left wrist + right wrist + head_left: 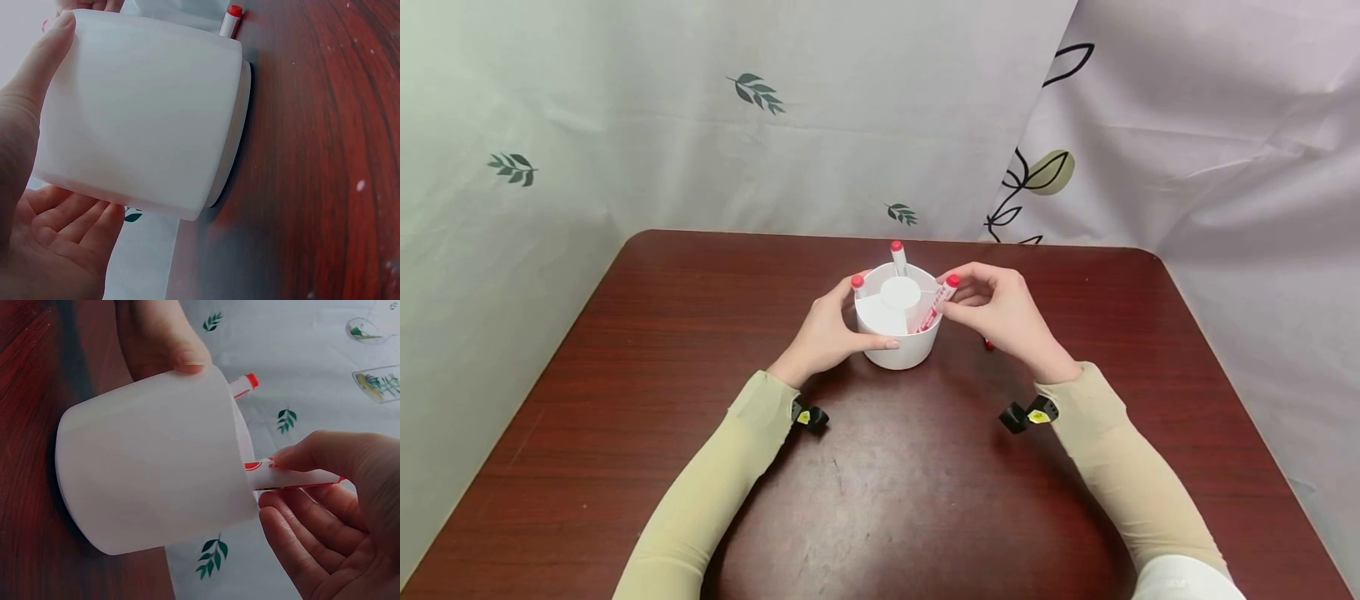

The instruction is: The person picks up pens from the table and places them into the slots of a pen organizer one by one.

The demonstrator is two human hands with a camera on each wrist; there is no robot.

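Note:
A round white desk organizer with compartments and a raised round centre stands on the table. My left hand holds it from the left, thumb at the front rim and fingers round the far side. Between thumb and fingers, my right hand pinches a white marker with a red cap. It slants, its lower end inside the front right compartment. One red-capped marker stands in the back compartment and another marker in the left one, close by the left hand's fingers.
Another red-capped marker lies on the dark red wooden table right of the organizer, mostly hidden by the right hand in the head view. A pale curtain with leaf prints hangs behind the table's far edge.

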